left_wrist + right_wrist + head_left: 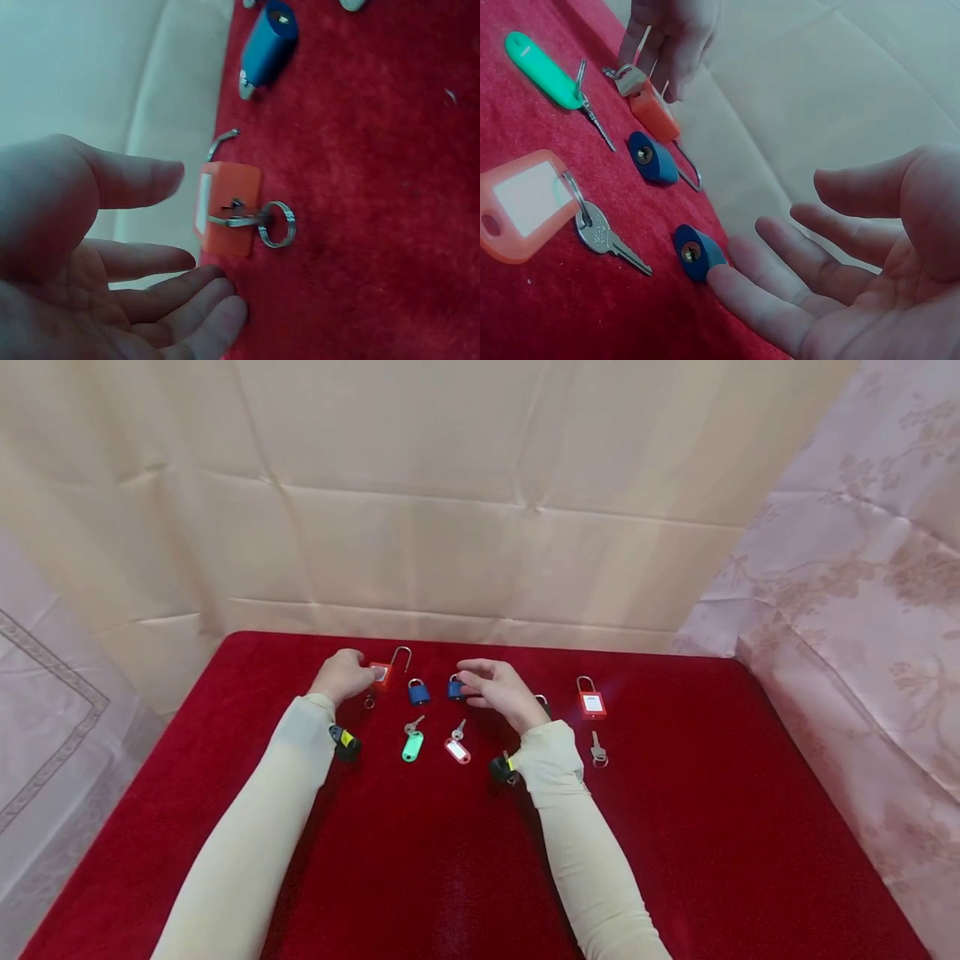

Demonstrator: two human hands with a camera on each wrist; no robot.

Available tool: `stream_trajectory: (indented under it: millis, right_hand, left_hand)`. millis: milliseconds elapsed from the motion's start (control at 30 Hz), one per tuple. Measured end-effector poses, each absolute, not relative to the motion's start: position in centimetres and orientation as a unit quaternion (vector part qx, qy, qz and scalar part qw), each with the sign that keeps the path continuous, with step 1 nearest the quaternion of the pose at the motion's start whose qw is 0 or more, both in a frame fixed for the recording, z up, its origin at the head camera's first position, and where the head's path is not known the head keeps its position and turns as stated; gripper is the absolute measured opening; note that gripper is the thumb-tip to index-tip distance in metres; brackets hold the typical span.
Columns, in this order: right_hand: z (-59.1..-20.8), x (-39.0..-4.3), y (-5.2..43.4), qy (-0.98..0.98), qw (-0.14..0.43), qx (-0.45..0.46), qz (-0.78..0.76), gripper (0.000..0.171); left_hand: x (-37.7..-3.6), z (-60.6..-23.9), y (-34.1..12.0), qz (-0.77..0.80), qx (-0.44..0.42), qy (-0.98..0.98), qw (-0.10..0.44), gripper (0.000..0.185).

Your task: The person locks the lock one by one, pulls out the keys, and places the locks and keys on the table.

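Note:
My left hand [341,677] is at the red padlock [380,675] on the far left, whose shackle stands open. In the left wrist view, the thumb and fingers are spread on either side of this padlock, not gripping it. A key [241,221] with a metal ring sits in its keyhole. My right hand [506,689] hovers beside a blue padlock [453,689], fingers loosely bent and holding nothing. One fingertip overlaps that padlock [694,255] in the right wrist view; contact cannot be told. Between the hands stands another blue padlock [418,693].
Nearer me lie a green key tag [412,747] and a red-framed tag [457,751], each with a key. To the right are another red padlock [592,703] and a key [597,752]. A dark item is partly hidden behind my right wrist. Red cloth [450,860] covers the table.

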State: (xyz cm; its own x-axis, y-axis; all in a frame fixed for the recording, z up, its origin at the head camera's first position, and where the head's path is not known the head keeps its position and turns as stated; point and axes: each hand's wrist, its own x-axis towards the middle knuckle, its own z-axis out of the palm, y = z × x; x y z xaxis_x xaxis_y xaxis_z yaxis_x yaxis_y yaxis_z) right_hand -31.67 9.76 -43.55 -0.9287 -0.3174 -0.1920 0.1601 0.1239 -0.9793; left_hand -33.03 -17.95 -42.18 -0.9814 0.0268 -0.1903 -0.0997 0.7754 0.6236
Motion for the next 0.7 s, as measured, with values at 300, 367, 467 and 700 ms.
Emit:
stream_trajectory:
  millis: [300,367,467,700]
  right_hand:
    - [-43.5,-31.4,9.3,0.725,0.187,-0.066,-0.66,0.046]
    - [-43.5,-31.4,9.3,0.726,0.189,-0.065,-0.658,0.046]
    - [-43.5,-31.5,9.2,0.728,0.191,-0.063,-0.655,0.045]
    - [-43.6,-31.7,9.2,0.729,0.193,-0.064,-0.654,0.045]
  left_hand:
    - [-32.8,-42.4,-17.8,0.333,-0.013,0.939,0.089,0.032]
    - [-32.8,-42.4,-17.7,0.331,-0.015,0.94,0.086,0.035]
    - [-32.7,-42.4,-17.5,0.328,-0.016,0.941,0.08,0.042]
    - [-32.8,-42.5,-16.7,0.329,-0.019,0.942,0.056,0.048]
